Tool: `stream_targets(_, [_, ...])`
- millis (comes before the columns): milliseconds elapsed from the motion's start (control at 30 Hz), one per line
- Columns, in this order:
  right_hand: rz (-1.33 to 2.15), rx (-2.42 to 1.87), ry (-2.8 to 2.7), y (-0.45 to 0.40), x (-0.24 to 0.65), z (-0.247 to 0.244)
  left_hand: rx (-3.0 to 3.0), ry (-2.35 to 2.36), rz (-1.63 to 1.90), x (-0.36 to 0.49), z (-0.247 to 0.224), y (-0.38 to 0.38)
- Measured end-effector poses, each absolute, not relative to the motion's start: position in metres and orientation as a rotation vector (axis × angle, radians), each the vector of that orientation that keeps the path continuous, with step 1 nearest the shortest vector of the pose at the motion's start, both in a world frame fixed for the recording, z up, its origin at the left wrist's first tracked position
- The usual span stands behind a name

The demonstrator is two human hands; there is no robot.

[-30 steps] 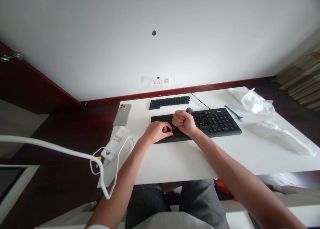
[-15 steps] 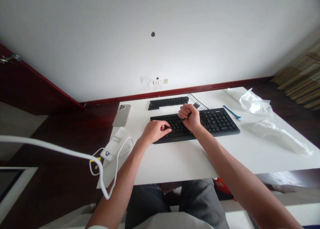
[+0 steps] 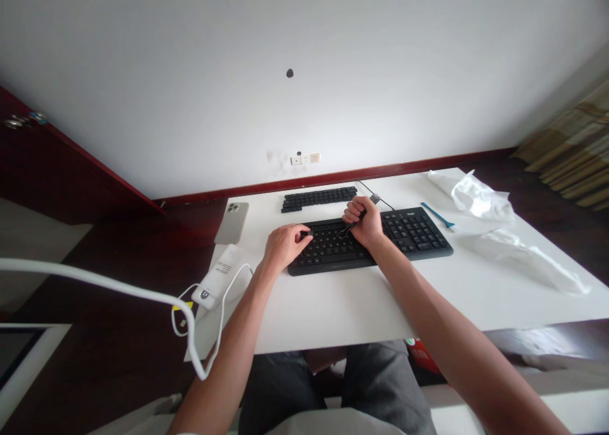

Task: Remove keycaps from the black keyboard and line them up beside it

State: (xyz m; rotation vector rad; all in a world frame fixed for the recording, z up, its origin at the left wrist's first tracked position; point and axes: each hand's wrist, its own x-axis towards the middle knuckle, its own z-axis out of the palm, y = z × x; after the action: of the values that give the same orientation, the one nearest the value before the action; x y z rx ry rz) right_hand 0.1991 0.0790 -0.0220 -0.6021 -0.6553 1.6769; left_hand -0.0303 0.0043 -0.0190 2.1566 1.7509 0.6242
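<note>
A black keyboard (image 3: 328, 258) lies across the white table with most of its keys showing. My left hand (image 3: 284, 245) is over its left end, thumb and fingers pinched around a small black keycap (image 3: 305, 234). Closed in a fist above the middle of the board, my right hand (image 3: 365, 220) grips a keycap puller (image 3: 375, 199). Its dark brush-like end sticks out at the top, and thin wire loops point down toward the keys. Behind the keyboard, several loose black keycaps (image 3: 318, 197) are laid out in rows.
A phone (image 3: 231, 223) and a white power bank (image 3: 221, 275) with a white cable (image 3: 193, 321) are at the left. On the right lie a blue pry tool (image 3: 438, 215) and crumpled white plastic bags (image 3: 480, 197). The keyboard's cord (image 3: 378, 196) runs behind it.
My left hand has moved a little left and away from me, with the keycap in its pinch. My right hand stays nearly in place, with the puller's wires now more visible.
</note>
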Motion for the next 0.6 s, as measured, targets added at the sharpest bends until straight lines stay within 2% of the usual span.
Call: stream_targets(600, [1.75, -0.551, -0.541, 0.0847, 0.2018, -0.0236, 2.311, 1.531, 0.837, -0.034, -0.0278, 0.0098])
